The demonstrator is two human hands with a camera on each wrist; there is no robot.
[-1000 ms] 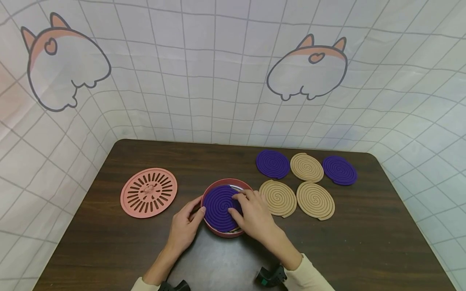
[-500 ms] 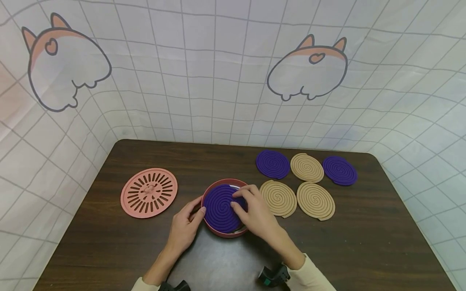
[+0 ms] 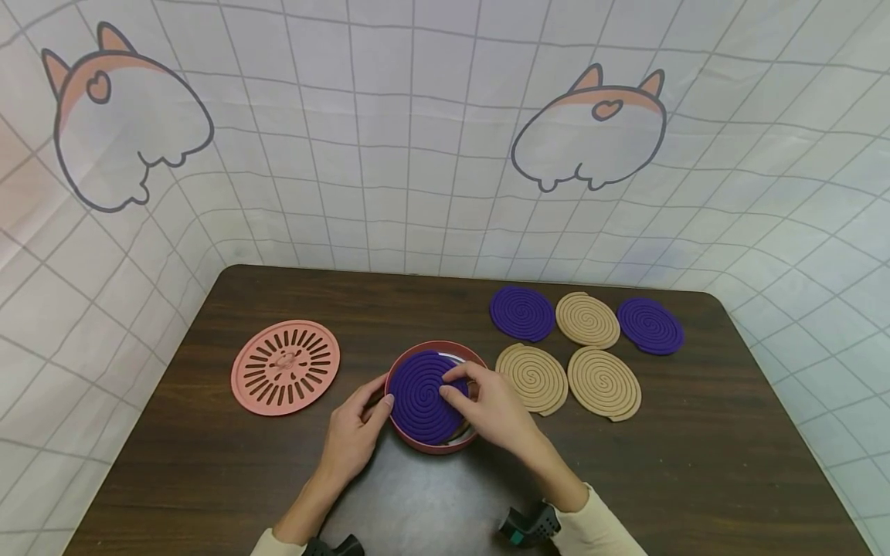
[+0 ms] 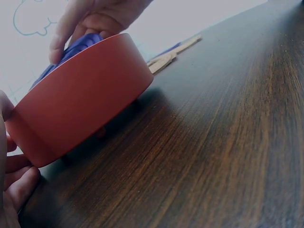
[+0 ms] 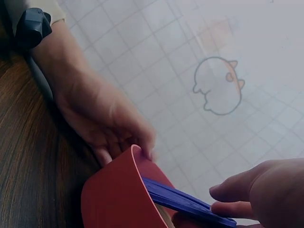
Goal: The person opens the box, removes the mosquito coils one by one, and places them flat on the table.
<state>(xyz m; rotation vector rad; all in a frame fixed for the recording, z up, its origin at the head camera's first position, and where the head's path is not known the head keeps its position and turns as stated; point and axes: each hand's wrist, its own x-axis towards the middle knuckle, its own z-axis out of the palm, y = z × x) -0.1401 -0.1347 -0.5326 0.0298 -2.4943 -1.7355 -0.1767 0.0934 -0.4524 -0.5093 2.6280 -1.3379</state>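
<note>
A round red mosquito coil holder point(image 3: 433, 450) stands on the table. My left hand point(image 3: 353, 434) grips its left side, thumb at the rim and fingers lower on the wall. A purple mosquito coil point(image 3: 419, 400) lies over the holder's opening. My right hand point(image 3: 499, 408) pinches this coil by its right side. In the right wrist view the purple coil point(image 5: 183, 199) is tilted, one edge inside the holder point(image 5: 116, 194) and the other between my fingers. Something tan shows beneath it inside. The left wrist view shows the holder's outer wall point(image 4: 85, 95) and small feet under it.
A pink slotted lid point(image 3: 239, 378) lies to the left. At the back right are several flat coils, among them a purple one point(image 3: 523, 313), a tan one point(image 3: 532, 378) and another tan one point(image 3: 603, 383). A patterned curtain point(image 3: 445, 154) hangs behind the table.
My right hand has shifted slightly right, and its fingers have drawn in round the purple coil's right part. The coil has moved a little in the holder. My left hand has stayed still.
</note>
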